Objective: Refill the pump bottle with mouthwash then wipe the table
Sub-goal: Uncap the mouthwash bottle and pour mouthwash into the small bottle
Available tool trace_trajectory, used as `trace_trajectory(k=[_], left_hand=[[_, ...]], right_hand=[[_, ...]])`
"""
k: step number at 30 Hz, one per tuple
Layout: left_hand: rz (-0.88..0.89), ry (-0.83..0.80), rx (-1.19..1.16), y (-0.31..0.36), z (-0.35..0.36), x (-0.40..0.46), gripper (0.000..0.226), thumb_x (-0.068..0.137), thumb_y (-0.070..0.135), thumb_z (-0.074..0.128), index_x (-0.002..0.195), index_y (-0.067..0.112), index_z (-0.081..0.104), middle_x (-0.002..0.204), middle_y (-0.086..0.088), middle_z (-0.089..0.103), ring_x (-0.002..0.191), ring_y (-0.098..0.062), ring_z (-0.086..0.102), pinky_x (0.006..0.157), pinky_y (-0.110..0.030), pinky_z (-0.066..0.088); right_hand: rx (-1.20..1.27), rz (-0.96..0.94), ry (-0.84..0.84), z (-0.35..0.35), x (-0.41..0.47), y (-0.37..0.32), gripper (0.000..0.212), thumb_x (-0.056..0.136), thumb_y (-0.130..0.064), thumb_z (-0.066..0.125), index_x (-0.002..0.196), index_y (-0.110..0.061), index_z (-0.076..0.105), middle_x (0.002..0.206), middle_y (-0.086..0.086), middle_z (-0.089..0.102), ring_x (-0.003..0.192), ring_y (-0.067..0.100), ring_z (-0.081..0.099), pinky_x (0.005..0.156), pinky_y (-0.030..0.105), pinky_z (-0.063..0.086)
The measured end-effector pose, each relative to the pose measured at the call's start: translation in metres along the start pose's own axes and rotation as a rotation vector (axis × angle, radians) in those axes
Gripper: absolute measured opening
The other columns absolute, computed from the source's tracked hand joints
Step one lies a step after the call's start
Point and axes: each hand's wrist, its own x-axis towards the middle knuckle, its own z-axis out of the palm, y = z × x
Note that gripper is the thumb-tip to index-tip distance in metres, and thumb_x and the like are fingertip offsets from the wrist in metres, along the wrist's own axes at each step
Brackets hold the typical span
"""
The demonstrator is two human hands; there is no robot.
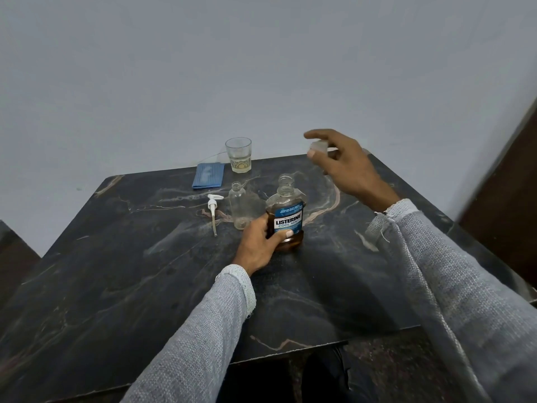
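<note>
Mouthwash bottle [286, 216]: blue label reads "LISTERINE" in white on a dark band, "COOL MINT" beneath; the smaller print above is too fine to read. Clear body, amber liquid up to about the shoulder, neck open with no cap on. It stands upright near the middle of the dark veined worktop [116, 271].

Left hand [260, 242]: wrapped around the bottle's lower left side, thumb across the front under the label.

Right hand [340, 161]: raised above the far right of the worktop, fingers loosely curled, pinching a small clear cap [319, 146] at the fingertips.

Pump bottle [241, 206]: clear, empty, open-necked, upright, just left of the mouthwash bottle. Its white pump [214, 209] lies flat to its left, tube pointing toward the near edge.

Far edge: folded blue cloth [208, 175]; glass [239, 155] with a little pale liquid.
</note>
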Motion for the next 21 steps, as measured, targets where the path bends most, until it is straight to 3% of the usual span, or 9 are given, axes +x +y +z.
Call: trace_trajectory(k=[4, 8, 13, 16, 21], left_hand=[[-0.005, -0.004, -0.013, 0.0, 0.001, 0.0, 0.037, 0.084, 0.011, 0.072, 0.116, 0.023, 0.058, 0.111, 0.007, 0.066, 0.094, 0.005, 0.063, 0.085, -0.012, 0.05], [-0.009, -0.005, 0.0, -0.002, 0.0, 0.002, 0.039, 0.084, 0.013, 0.073, 0.118, 0.024, 0.056, 0.112, 0.008, 0.065, 0.095, 0.007, 0.062, 0.083, -0.011, 0.05], [-0.03, -0.006, 0.015, -0.004, -0.001, 0.003, 0.047, 0.083, 0.012, 0.073, 0.127, 0.011, 0.057, 0.123, -0.005, 0.066, 0.112, -0.014, 0.064, 0.1, -0.034, 0.05], [-0.033, -0.003, 0.017, -0.004, -0.001, 0.003, 0.048, 0.084, 0.011, 0.073, 0.128, 0.008, 0.056, 0.124, -0.008, 0.066, 0.114, -0.017, 0.063, 0.101, -0.035, 0.049], [-0.032, -0.001, 0.039, -0.003, -0.001, 0.003, 0.048, 0.084, 0.012, 0.073, 0.129, 0.009, 0.055, 0.125, -0.008, 0.066, 0.112, -0.015, 0.063, 0.099, -0.032, 0.05]], right_hand=[[0.09, 0.138, 0.193, -0.011, -0.013, 0.039, 0.019, 0.088, -0.016, 0.069, 0.106, -0.017, 0.063, 0.101, -0.008, 0.062, 0.089, 0.009, 0.061, 0.078, 0.026, 0.056], [0.057, 0.219, 0.28, -0.013, -0.031, 0.074, 0.02, 0.083, -0.012, 0.075, 0.098, -0.011, 0.062, 0.097, -0.001, 0.066, 0.087, 0.008, 0.061, 0.075, 0.013, 0.051], [0.035, 0.308, 0.285, -0.008, -0.049, 0.106, 0.024, 0.081, -0.009, 0.077, 0.099, -0.007, 0.062, 0.102, 0.008, 0.066, 0.091, 0.018, 0.06, 0.075, 0.016, 0.049], [0.043, 0.342, 0.309, -0.003, -0.057, 0.121, 0.029, 0.079, -0.007, 0.077, 0.099, -0.012, 0.057, 0.097, 0.002, 0.062, 0.086, 0.016, 0.059, 0.071, 0.016, 0.05], [-0.066, 0.402, 0.27, -0.003, -0.066, 0.143, 0.031, 0.084, -0.011, 0.073, 0.106, -0.015, 0.051, 0.098, 0.004, 0.06, 0.092, 0.025, 0.062, 0.082, 0.038, 0.055]])
